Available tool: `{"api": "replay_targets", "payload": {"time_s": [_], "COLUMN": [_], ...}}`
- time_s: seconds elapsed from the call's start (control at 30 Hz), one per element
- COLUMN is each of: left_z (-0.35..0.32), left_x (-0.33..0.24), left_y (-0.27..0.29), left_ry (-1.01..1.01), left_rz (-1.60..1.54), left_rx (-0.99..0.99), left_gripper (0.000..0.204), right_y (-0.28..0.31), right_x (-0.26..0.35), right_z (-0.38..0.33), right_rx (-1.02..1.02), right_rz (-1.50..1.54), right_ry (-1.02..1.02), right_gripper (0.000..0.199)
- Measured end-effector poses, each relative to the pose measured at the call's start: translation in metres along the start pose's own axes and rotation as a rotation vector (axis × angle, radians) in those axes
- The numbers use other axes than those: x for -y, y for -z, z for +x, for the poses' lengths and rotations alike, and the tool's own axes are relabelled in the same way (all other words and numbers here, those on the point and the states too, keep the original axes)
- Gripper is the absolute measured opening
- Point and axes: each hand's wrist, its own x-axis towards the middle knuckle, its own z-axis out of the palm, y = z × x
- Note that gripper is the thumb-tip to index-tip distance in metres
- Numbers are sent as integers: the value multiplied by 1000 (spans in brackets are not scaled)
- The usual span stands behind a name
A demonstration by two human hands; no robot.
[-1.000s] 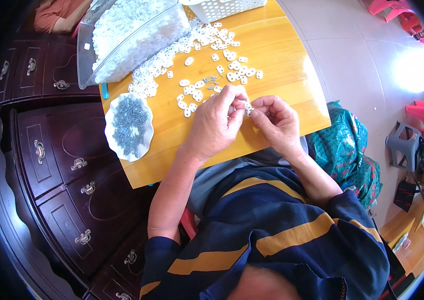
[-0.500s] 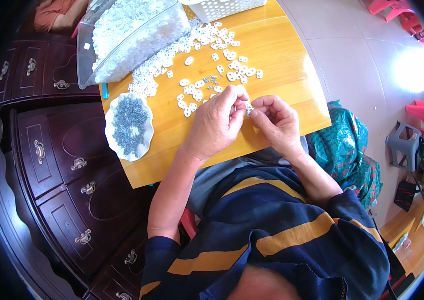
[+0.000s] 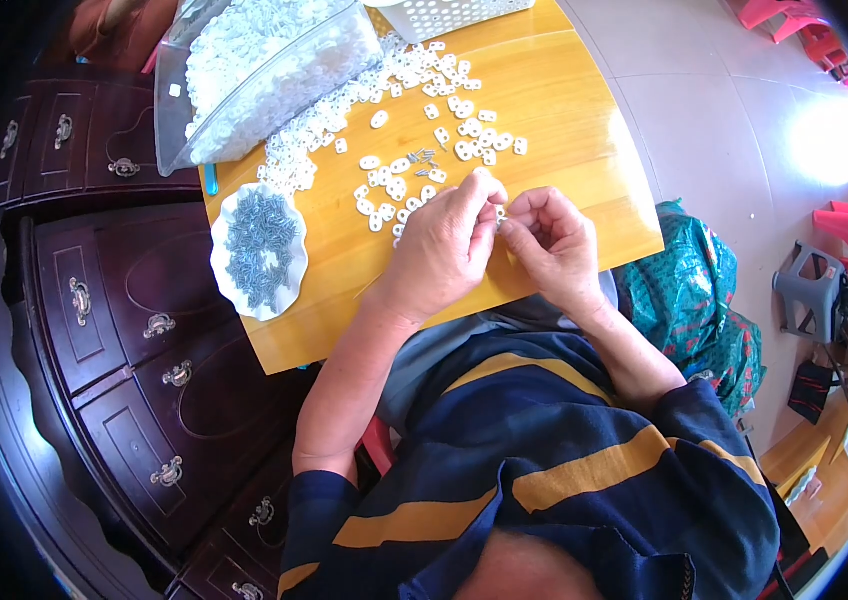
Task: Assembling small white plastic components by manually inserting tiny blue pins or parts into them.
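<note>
Over the table's near edge my left hand is closed in a pinch; what its fingertips hold, if anything, is too small to make out. Just beside it, my right hand pinches a small white plastic piece with holes, mostly hidden by the fingers. The fingertips of both hands nearly meet at this piece. Beyond them lie several loose white two-hole pieces and a few small metal pins. To the left, a white scalloped dish holds many small metal pins.
At the back left of the wooden table, a clear plastic bin is heaped with white pieces, more spilling beside it. A white perforated basket stands behind. Dark drawers flank the left; a green bag sits at right.
My left hand has shifted slightly, its fingertips a little farther right and up. The white piece at my right fingertips is now more covered. The things on the table stay put.
</note>
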Motion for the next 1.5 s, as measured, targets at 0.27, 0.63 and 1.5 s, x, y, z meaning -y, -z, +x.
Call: {"api": "replay_targets", "payload": {"time_s": [0.27,0.63,1.5], "left_z": [0,6,19], "left_x": [5,36,18], "left_y": [1,36,8], "left_ry": [30,101,-163], "left_rz": [-75,192,482], "left_rx": [-16,-92,-39], "left_gripper": [23,18,21], "right_y": [0,3,10], "right_x": [4,5,5], "right_z": [1,2,6], "right_rx": [0,-11,-95], "right_rz": [-21,121,275], "right_ry": [-13,-60,-79], "right_gripper": [10,19,15]}}
